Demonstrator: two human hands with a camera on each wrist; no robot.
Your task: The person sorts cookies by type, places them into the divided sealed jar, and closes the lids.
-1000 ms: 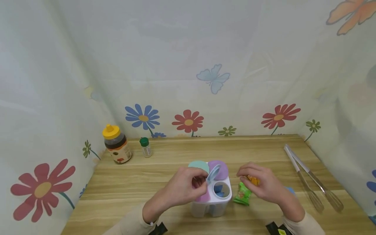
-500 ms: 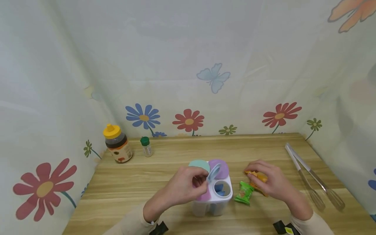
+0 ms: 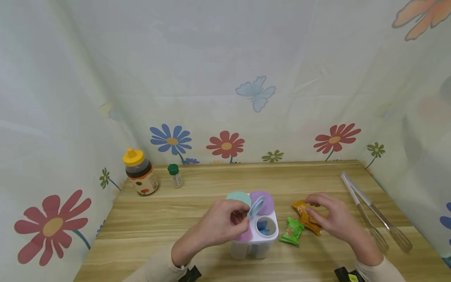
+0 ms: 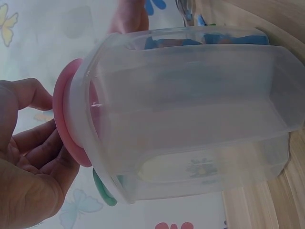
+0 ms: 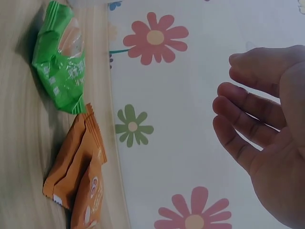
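A clear plastic box point(image 4: 200, 95) with a white top and round coloured lids stands on the table. My left hand point(image 3: 220, 221) pinches its raised light-blue lid point(image 3: 257, 206); in the left wrist view, fingers also lie by the pink lid point(image 4: 66, 114). Through the round opening, blue pieces point(image 3: 263, 226) show inside. Right of the box lies a green snack packet point(image 3: 292, 232), and beside it overlap orange packets point(image 5: 71, 157). My right hand point(image 3: 332, 217) hovers over the orange ones, fingers loosely bent and apart from them in the right wrist view, holding nothing.
Metal tongs point(image 3: 373, 215) lie at the right of the table. At the back left stand a yellow-capped jar point(image 3: 141, 172) and a small green-capped shaker point(image 3: 175, 176). A flowered curtain point(image 3: 197, 98) borders the table behind and at the sides.
My right hand lets go of an orange packet and draws away to the right; the orange packets now lie beside the green one. My left hand keeps the blue lid raised.
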